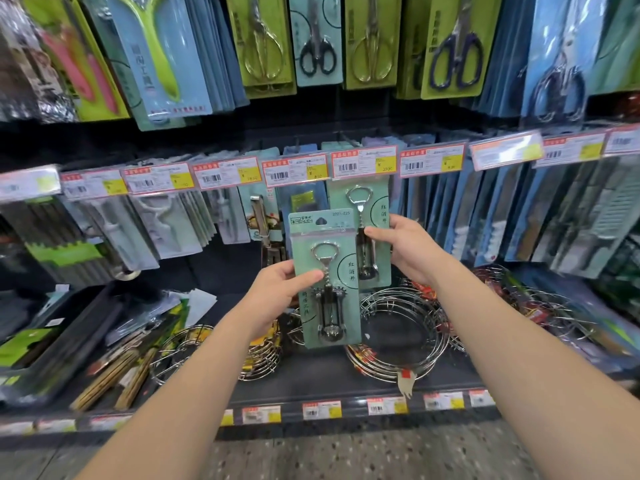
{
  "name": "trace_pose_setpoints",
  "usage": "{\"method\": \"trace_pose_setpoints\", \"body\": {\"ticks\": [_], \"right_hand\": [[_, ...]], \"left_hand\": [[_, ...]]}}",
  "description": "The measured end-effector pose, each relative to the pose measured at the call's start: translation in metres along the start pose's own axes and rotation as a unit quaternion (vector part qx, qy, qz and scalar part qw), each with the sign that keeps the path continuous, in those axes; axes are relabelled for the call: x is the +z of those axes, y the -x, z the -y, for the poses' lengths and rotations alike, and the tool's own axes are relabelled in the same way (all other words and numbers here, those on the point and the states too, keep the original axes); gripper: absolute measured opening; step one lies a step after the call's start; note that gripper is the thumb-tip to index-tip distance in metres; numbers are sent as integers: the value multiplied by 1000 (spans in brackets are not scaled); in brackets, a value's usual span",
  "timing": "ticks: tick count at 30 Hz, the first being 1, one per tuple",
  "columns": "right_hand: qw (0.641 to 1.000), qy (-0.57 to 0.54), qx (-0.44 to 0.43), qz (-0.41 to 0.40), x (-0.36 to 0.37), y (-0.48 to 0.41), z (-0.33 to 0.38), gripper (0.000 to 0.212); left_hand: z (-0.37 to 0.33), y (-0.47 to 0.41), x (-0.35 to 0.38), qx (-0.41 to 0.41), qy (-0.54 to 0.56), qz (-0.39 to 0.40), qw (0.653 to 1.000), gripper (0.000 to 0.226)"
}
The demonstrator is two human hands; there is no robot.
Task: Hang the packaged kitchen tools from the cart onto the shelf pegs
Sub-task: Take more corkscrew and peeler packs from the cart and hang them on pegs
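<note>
Left hand (277,292) fingers (282,266) clamp the corkscrew pack (325,282) at its 9 o'clock edge; right hand (408,251) grips the hung pack (375,216) at 1 o'clock. Raise it, align the hang hole (321,221) with the hidden peg, slide straight on

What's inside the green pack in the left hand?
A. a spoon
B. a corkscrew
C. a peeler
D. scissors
B: the left hand grips a green pack with a metal corkscrew under the plastic; the right hand holds a second pack like it.
</note>
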State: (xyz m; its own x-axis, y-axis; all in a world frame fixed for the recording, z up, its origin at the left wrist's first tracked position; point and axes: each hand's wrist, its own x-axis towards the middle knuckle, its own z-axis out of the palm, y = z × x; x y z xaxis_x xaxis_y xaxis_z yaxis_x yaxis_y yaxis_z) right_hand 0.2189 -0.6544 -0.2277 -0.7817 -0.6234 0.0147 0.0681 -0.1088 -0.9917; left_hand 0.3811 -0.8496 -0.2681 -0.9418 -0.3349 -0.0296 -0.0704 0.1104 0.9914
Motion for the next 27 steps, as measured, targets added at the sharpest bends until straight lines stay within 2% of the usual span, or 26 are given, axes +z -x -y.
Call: {"method": "trace_pose_setpoints", "body": {"ticks": [3,5,8,9,13,17,20,23,25,27], "right_hand": [[999,-40,7,-2,-1,-3,-8,37],[998,-60,-5,-11,-4,-6,-11,45],[999,-38,-4,-10,-7,-14,-11,76],[1000,-26,-2,-14,-7,-20,-10,80],[998,27,18,-56,5,-35,1,55],[970,151,68,-179,15,-47,6,67],[956,189,38,-223,15,-40,-3,53],[975,140,9,-170,17,-16,-14,28],[994,69,50,-61,18,7,-15,30],[994,40,83,60,15,25,-17,33]], "left_hand": [[2,2,-2,1,-10,-9,1000,24],[2,3,-5,3,-8,-14,1000,20],[1,4,-6,6,-7,-20,1000,21],[1,3,-6,5,-5,-22,1000,22],[-1,3,-1,0,-1,-27,1000,20],[-3,4,6,8,-9,-22,1000,25],[-3,2,7,9,-10,-25,1000,27],[-3,-2,11,13,-12,-33,999,29],[-5,-6,17,19,-3,-38,999,28],[-9,-9,24,19,5,-44,999,26]]}}
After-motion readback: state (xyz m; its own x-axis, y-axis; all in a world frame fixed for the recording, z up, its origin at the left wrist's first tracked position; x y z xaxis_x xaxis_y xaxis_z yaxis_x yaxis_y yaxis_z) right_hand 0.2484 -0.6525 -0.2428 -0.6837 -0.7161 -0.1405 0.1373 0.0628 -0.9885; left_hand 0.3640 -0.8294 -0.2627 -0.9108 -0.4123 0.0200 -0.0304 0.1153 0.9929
